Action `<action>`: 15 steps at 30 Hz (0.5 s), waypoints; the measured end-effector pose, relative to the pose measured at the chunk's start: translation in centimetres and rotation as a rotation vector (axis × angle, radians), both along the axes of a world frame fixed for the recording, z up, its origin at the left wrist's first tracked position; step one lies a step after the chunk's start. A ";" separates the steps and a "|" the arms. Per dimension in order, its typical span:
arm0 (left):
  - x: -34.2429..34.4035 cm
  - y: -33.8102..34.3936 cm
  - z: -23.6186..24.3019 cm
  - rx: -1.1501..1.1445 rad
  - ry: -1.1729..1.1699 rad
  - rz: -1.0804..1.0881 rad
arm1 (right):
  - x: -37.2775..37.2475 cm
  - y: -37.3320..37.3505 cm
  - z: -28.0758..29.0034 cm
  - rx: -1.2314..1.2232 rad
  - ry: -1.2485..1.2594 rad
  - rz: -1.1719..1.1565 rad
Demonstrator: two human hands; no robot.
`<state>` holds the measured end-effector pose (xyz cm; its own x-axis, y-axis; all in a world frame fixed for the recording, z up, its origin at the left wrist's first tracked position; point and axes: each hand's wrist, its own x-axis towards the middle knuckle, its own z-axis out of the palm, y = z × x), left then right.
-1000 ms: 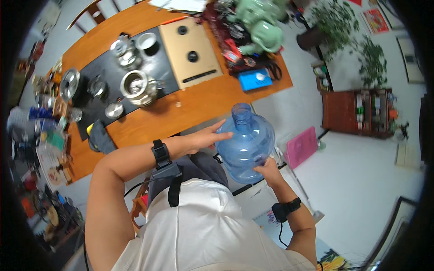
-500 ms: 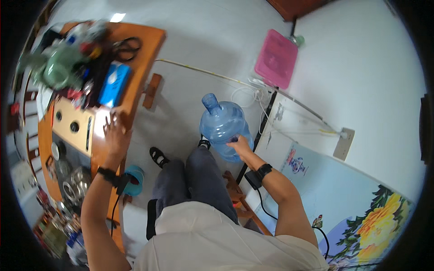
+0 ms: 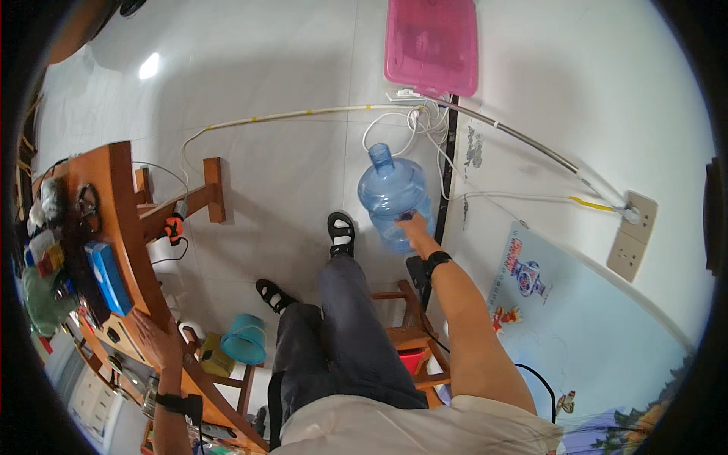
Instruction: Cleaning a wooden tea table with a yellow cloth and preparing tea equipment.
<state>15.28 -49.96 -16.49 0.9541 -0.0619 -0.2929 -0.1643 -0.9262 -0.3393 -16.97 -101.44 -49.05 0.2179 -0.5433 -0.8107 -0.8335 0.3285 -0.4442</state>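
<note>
My right hand [image 3: 415, 231] grips the built-in handle of a large translucent blue water jug [image 3: 388, 186], held low beside my right foot, neck upward and slightly tilted; whether its base touches the floor I cannot tell. My left hand [image 3: 158, 337] lies with fingers apart at the edge of the wooden table [image 3: 121, 182], next to a tan panel with black knobs and a bright blue packet [image 3: 108, 277]. A dark tray of assorted items and a pale green object [image 3: 47, 299] sit on that table.
A light blue bucket [image 3: 244, 345] and wooden chair frame [image 3: 406, 334] flank my legs. White cables [image 3: 303, 111] cross the floor to a wall socket plate [image 3: 637, 227]. A pink lidded box [image 3: 431, 45] stands by the right wall, near a pale floral board [image 3: 599, 334].
My left hand has left the jug and moved onto the table edge. My right hand has carried the jug away from the table toward the floor, as my view turned right and down.
</note>
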 end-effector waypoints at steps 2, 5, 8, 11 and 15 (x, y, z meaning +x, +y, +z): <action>0.6 0.6 0.2 0.056 0.000 -0.007 | 0.4 -0.7 -2.4 -0.018 0.025 -0.046; 1.2 0.6 1.5 0.174 0.042 0.100 | 1.8 -0.8 -5.7 -0.042 -0.022 -0.136; 2.2 0.7 -1.1 0.140 0.104 0.161 | -1.0 -5.5 -10.5 -0.149 -0.125 -0.118; 2.9 1.2 -1.4 0.201 0.135 0.235 | -1.0 -6.5 -13.1 -0.151 -0.228 -0.191; 5.3 5.5 -0.6 -0.241 -0.004 0.410 | 1.6 -4.9 -14.1 -0.102 -0.236 -0.313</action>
